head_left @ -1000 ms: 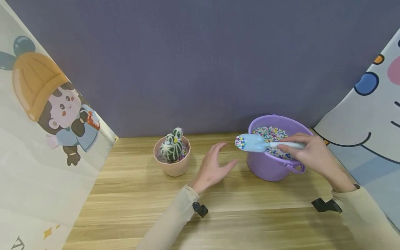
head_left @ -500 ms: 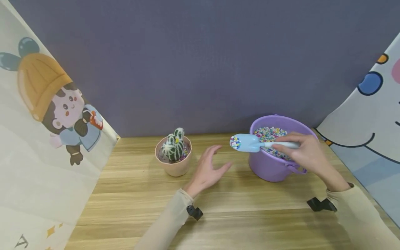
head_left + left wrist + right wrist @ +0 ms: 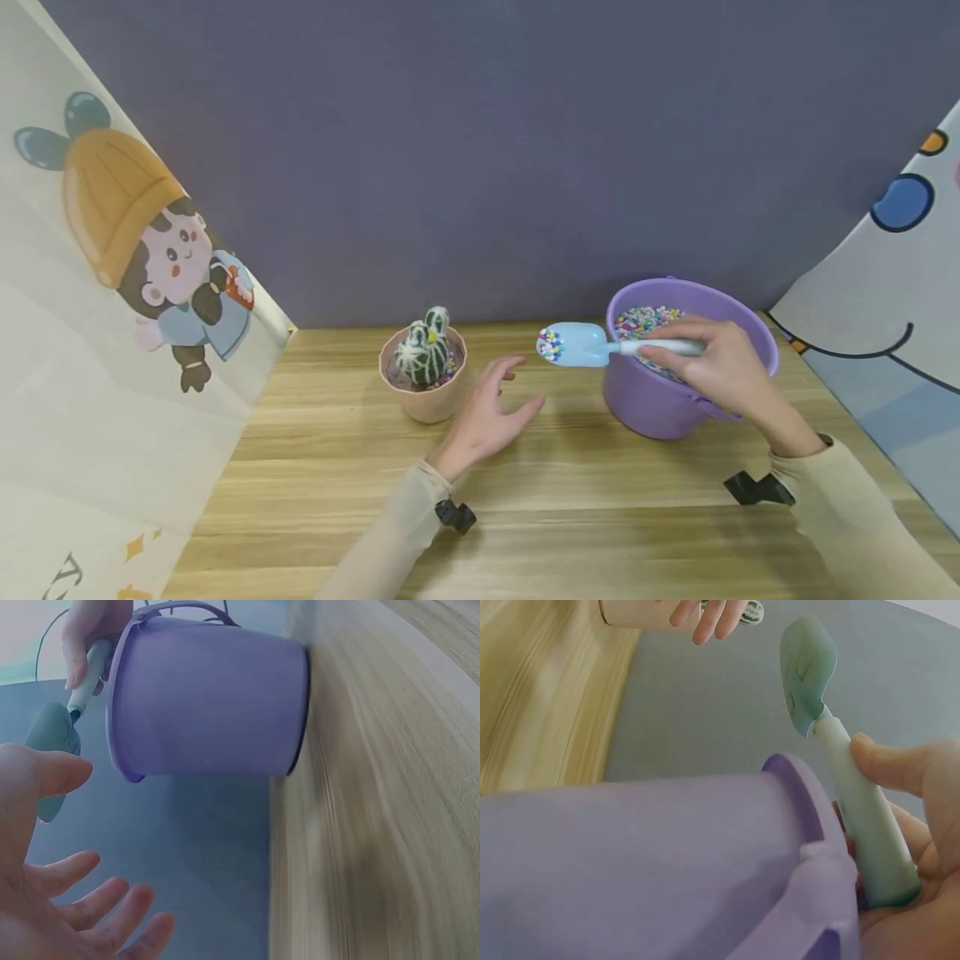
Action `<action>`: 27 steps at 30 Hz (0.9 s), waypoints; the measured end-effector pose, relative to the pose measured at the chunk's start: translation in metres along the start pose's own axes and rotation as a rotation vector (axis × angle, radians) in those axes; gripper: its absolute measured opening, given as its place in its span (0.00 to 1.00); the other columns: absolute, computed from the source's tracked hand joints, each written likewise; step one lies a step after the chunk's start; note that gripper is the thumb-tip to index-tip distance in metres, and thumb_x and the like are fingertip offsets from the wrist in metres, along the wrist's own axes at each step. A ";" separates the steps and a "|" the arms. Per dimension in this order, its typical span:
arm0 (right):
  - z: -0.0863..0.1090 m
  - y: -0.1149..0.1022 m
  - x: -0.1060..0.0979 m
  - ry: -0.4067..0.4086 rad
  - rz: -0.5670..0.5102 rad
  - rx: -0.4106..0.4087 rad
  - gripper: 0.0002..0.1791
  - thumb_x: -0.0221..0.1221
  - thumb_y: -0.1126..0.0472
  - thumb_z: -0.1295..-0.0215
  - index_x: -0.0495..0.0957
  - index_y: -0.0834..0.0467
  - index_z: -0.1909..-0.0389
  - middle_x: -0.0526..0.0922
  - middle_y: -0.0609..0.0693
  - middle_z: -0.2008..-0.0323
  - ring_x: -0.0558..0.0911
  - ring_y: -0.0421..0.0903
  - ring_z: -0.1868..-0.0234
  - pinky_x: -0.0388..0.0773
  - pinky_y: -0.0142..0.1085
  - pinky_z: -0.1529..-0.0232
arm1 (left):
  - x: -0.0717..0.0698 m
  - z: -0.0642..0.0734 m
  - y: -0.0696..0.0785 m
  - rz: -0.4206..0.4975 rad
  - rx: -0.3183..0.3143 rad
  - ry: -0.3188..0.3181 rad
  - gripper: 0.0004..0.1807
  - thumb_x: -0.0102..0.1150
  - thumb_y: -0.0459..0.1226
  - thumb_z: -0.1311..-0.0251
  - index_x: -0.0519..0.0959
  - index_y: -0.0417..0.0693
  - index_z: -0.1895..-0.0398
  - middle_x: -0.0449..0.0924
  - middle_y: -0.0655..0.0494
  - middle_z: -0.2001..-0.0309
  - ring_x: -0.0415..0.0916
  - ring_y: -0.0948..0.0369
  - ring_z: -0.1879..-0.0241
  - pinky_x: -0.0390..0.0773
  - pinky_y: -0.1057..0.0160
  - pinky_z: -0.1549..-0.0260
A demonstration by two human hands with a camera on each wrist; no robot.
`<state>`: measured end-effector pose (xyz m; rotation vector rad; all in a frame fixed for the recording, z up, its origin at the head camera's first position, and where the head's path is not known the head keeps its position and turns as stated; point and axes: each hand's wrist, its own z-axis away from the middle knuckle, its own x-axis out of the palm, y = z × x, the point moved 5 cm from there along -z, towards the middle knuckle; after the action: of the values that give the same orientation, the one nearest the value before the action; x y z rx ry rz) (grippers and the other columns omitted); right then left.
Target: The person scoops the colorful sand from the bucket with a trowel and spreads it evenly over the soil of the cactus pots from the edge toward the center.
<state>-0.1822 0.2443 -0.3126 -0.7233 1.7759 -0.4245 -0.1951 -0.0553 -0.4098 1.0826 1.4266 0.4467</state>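
So, right hand (image 3: 723, 362) has thumb and fingers pinching the scoop (image 3: 581, 344) by its handle over the bucket (image 3: 652, 408), blade sticking out past the rim. Left hand (image 3: 483, 421) has its fingers spread, thumb apart, just beside the pot (image 3: 431, 407). Head cam shows beads (image 3: 551, 344) on the scoop's tip and inside the bucket; right wrist cam gets the scoop's underside instead.

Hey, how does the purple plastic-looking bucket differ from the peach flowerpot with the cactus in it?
Size and colour: the round purple bucket is larger, the pale peach flowerpot smaller.
Fittings: the bucket has a purple handle; none shows on the flowerpot.
Contents: the bucket holds many small multicoloured beads; the flowerpot holds a green-and-white cactus with some similar beads beside it.
Both are open-topped and stand upright on the wood-grain table.
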 end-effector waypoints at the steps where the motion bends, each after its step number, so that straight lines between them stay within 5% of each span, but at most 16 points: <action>1: -0.001 -0.001 0.001 -0.004 -0.007 0.005 0.13 0.76 0.49 0.37 0.93 0.51 0.56 0.92 0.53 0.55 0.84 0.38 0.59 0.79 0.30 0.59 | -0.001 0.001 0.000 -0.005 0.003 0.000 0.39 0.69 0.51 0.33 0.69 0.49 0.23 0.72 0.51 0.25 0.74 0.51 0.31 0.80 0.46 0.33; 7: -0.003 -0.007 0.006 0.003 -0.028 -0.016 0.11 0.76 0.50 0.36 0.93 0.49 0.56 0.93 0.52 0.56 0.83 0.31 0.55 0.77 0.27 0.54 | -0.007 0.005 -0.002 -0.028 0.018 0.012 0.38 0.69 0.50 0.34 0.70 0.49 0.24 0.73 0.50 0.26 0.76 0.50 0.33 0.80 0.47 0.35; 8: -0.004 -0.008 0.007 0.008 -0.028 -0.029 0.10 0.76 0.51 0.37 0.93 0.49 0.56 0.93 0.51 0.57 0.80 0.26 0.59 0.73 0.23 0.60 | -0.009 0.006 -0.002 -0.029 0.018 0.014 0.38 0.69 0.50 0.34 0.70 0.49 0.24 0.73 0.50 0.26 0.76 0.50 0.33 0.80 0.47 0.35; 21: -0.010 -0.021 0.026 0.003 -0.064 -0.101 0.10 0.77 0.55 0.37 0.93 0.51 0.56 0.94 0.51 0.58 0.80 0.21 0.59 0.73 0.19 0.55 | -0.037 0.022 -0.011 0.001 0.024 0.058 0.31 0.71 0.45 0.34 0.77 0.48 0.30 0.82 0.48 0.35 0.82 0.49 0.40 0.82 0.41 0.38; 27: -0.010 -0.029 0.036 -0.016 -0.103 -0.115 0.07 0.76 0.55 0.37 0.94 0.50 0.59 0.93 0.49 0.58 0.81 0.27 0.59 0.74 0.20 0.56 | -0.049 0.029 -0.017 0.057 0.100 0.166 0.22 0.71 0.38 0.35 0.82 0.45 0.38 0.86 0.47 0.42 0.85 0.48 0.48 0.86 0.43 0.46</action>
<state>-0.1916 0.1987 -0.3178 -0.8994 1.7639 -0.3868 -0.1825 -0.1129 -0.4015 1.1910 1.5810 0.5208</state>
